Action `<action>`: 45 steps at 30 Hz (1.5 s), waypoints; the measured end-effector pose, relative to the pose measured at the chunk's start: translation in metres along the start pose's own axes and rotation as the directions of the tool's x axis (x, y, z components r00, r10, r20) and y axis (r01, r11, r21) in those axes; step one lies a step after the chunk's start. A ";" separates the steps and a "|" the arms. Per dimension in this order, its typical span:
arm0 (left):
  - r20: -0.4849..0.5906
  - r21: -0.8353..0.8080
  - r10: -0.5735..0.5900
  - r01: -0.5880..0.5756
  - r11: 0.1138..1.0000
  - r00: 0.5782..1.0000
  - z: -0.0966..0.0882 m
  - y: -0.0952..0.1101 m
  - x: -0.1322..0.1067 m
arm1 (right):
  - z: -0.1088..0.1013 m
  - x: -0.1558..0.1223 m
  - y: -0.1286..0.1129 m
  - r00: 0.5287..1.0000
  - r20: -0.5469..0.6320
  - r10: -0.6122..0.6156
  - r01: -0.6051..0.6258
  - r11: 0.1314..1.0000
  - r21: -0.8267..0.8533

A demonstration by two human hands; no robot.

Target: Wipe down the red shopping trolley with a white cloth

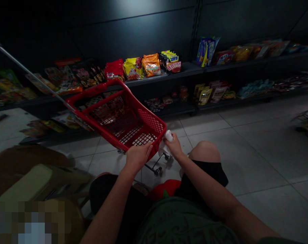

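Note:
A red plastic shopping basket (123, 115) on small wheels stands tilted on the tiled floor in front of me. My left hand (138, 155) is closed over its near rim. My right hand (173, 145) is closed on a white cloth (166, 142) and presses it against the basket's near right corner. My bare knee (204, 151) shows just right of that hand. The basket looks empty inside.
Dark shelves (189, 69) along the back hold rows of coloured snack packets (144, 66), with more packets on a lower shelf (210, 91). A long metal handle (29, 73) slants up left from the basket. Brownish objects (37, 176) crowd the lower left. Grey tiled floor (258, 145) lies to the right.

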State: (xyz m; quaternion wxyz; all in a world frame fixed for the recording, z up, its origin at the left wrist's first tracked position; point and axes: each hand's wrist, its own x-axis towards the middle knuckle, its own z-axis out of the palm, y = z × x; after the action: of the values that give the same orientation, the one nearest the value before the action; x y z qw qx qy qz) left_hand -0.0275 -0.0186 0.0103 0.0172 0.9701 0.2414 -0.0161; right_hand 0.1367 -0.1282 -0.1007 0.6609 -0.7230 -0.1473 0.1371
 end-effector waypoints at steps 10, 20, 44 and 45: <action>0.209 -0.072 0.157 -0.145 0.987 0.965 -0.020 -0.008 0.031 | 0.037 -0.090 0.002 0.942 0.333 0.053 -0.126 0.971 0.202; 0.159 -0.036 0.157 -0.153 0.988 0.975 -0.014 -0.002 0.029 | 0.034 -0.051 -0.001 0.984 0.010 0.177 -0.168 0.916 0.364; 0.149 0.003 0.169 -0.171 0.985 0.974 -0.016 -0.004 0.021 | 0.027 -0.059 0.041 0.887 0.238 0.397 -0.462 0.784 0.415; 0.150 0.003 0.166 -0.168 0.986 0.975 -0.016 -0.004 0.021 | 0.023 -0.039 0.040 0.898 0.161 0.411 -0.437 0.778 0.452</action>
State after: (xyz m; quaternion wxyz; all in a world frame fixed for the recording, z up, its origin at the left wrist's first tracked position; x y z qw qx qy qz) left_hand -0.0101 -0.0049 0.0250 0.0288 0.9832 0.1569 -0.0888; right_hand 0.0928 -0.1264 -0.1424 0.7659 -0.5484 0.0398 0.3332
